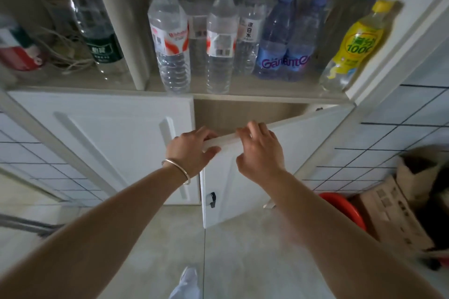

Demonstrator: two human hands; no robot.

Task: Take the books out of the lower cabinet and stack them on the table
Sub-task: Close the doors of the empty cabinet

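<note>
Both hands are on the top edge of the half-open right cabinet door (pixel 255 165): left hand (pixel 192 150) at the corner, right hand (pixel 260 150) just beside it, fingers curled over the edge, thumbs on the front, probably to swing it wide. Left door (pixel 104 138) is shut. No books visible yet; the inside is mostly hidden. Above sits a shelf of water bottles (pixel 170 39).

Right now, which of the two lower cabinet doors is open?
The right-hand door is open: it swings out toward the camera, and the left hand and right hand both grip its top edge. The left-hand door sits flush and shut.
</note>
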